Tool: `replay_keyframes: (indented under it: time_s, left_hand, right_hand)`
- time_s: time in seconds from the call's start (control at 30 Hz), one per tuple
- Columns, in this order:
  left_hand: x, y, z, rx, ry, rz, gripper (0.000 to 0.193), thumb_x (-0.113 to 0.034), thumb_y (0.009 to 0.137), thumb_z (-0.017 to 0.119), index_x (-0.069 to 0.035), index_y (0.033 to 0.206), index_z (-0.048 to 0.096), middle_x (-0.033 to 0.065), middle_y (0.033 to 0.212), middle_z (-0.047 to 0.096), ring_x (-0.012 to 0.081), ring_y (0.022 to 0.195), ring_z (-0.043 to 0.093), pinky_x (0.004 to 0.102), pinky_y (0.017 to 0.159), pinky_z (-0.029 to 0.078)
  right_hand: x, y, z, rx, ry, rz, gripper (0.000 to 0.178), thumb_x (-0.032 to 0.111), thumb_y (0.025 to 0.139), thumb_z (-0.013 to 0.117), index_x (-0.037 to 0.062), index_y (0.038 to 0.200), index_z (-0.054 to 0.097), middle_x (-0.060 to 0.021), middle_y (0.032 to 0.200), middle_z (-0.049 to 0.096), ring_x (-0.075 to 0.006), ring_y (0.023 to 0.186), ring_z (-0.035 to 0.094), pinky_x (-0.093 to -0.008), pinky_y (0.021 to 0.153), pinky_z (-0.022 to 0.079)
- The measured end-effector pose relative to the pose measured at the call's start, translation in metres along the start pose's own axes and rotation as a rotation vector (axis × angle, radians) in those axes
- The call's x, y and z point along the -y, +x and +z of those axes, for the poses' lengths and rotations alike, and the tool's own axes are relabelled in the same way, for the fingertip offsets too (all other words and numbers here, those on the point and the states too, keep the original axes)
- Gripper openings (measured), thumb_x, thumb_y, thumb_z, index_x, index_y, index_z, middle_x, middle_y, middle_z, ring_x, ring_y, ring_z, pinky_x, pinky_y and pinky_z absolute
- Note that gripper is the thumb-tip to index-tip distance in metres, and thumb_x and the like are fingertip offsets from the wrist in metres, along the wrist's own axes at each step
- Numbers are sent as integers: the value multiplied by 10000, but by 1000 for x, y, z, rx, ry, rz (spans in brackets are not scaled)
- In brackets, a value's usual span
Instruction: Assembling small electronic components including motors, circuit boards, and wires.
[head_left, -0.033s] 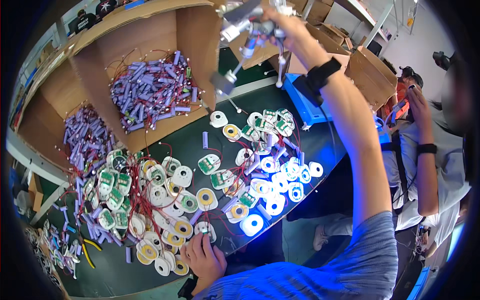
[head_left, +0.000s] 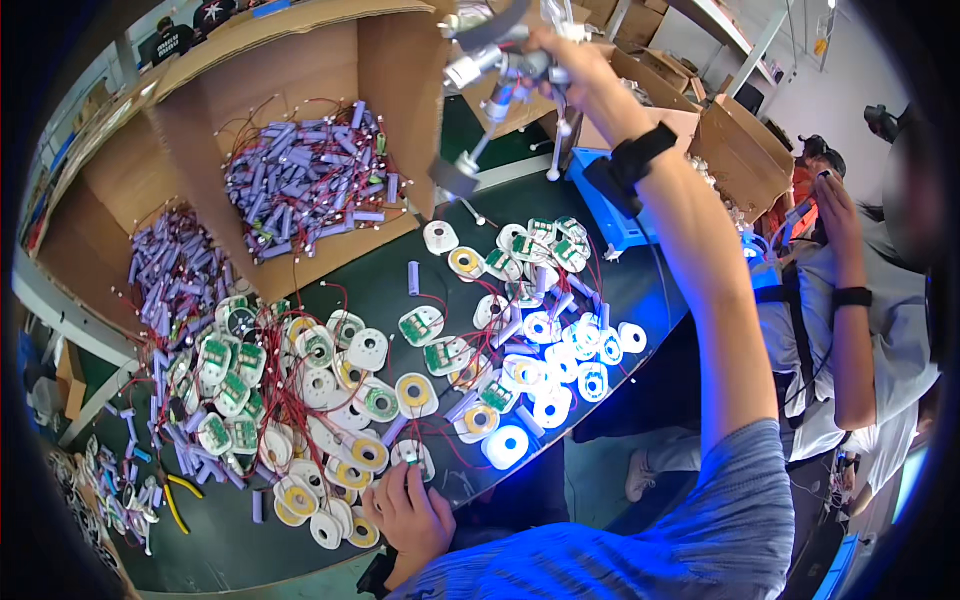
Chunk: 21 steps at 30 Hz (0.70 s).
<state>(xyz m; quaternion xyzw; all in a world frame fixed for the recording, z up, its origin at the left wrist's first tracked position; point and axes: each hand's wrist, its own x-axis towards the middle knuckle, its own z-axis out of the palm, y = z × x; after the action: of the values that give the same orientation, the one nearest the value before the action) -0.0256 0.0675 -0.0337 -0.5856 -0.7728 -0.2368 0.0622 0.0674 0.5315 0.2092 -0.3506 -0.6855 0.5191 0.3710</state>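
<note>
My right hand is raised at the top middle, closed around a jointed metal stand with rods and a dark flap; motion blur softens its details. Low in the middle, my left hand has its bent fingertips on a white disc housing with a small board and red wires. Left of that hand lies a heap of white housings, some with yellow rings or green circuit boards, tangled in red wires. More housings spread to its right, several under bright blue-white light. A purple battery cell lies between.
An open cardboard box full of wired purple cells stands at the back left. Yellow-handled pliers lie at the left. A blue bin sits beneath my right forearm. Another person is close by on the right.
The metal stand in my right hand has shifted slightly right and down. My left hand stays at the same white housing.
</note>
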Motion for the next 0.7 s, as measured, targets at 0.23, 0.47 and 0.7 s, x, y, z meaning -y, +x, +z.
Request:
replay_keyframes:
  time_s: [0.23, 0.47, 0.7]
  left_hand:
    - [3, -4, 0, 8, -28, 3, 396, -143, 672, 547, -15, 1045, 506, 125, 1103, 498, 299, 1020, 455, 504, 900, 272]
    - [0, 1, -9, 11, 0, -6, 357, -162, 672, 547, -36, 1006, 546, 98, 1070, 524, 265, 988, 492, 486, 875, 297]
    - [4, 1, -3, -22, 20, 4, 325, -141, 689, 539, -30, 995, 545, 113, 1072, 524, 274, 993, 496, 482, 868, 307]
  right_hand:
    - [-93, 5, 5, -150, 147, 203, 226, 197, 775, 556, 22, 917, 574, -102, 686, 610, -156, 473, 572, -214, 333, 431]
    - [-173, 28, 34, -241, -326, 299, 289, 220, 709, 641, -21, 866, 611, -136, 692, 617, -219, 513, 587, -317, 419, 465]
    - [-126, 30, 43, 153, -1237, 218, 630, 492, 831, 450, -84, 1076, 519, -279, 989, 583, -332, 885, 607, -386, 776, 478]
